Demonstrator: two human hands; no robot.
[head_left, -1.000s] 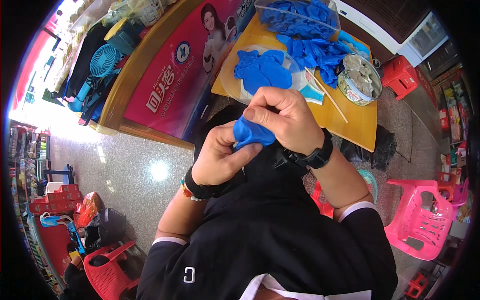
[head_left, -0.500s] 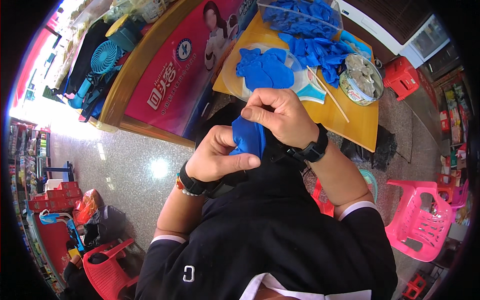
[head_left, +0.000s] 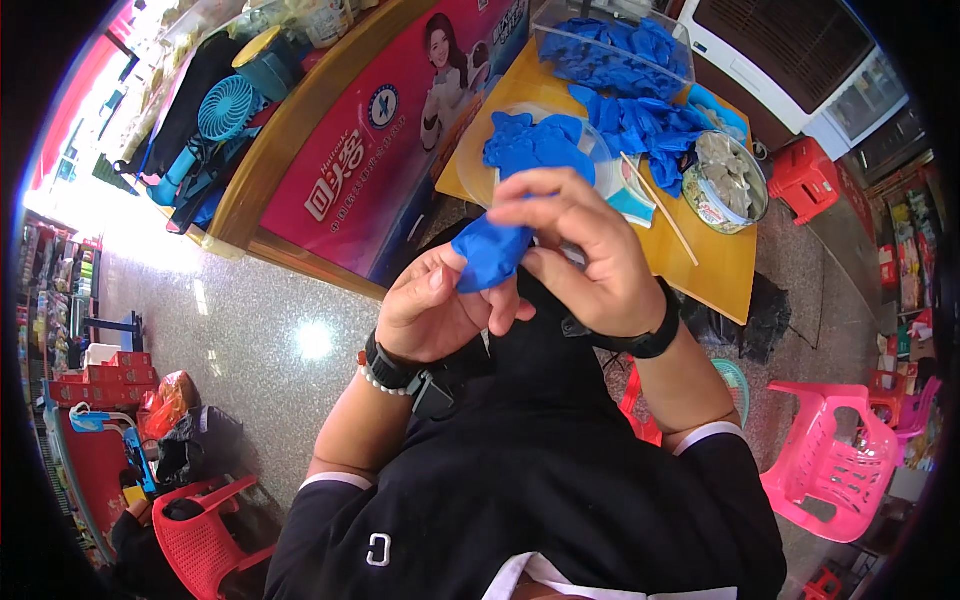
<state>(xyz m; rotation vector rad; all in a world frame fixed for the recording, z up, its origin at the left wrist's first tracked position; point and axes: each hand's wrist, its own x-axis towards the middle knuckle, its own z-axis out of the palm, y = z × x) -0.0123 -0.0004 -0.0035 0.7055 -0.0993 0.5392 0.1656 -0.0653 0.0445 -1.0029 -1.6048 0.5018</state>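
Grey speckled flooring (head_left: 255, 365) spreads through the room, a round glare shining on it. Strong white light washes in at the upper left — beside a wood-edged cabinet (head_left: 300, 235) with a pink printed front. Next to that stands a yellow wooden counter (head_left: 715, 270), with a red stool (head_left: 803, 182) just beyond it. A pink plastic armchair (head_left: 848, 455) sits at right, a red one (head_left: 200, 545) at lower left — and packed shelves (head_left: 62, 300) line the left edge.
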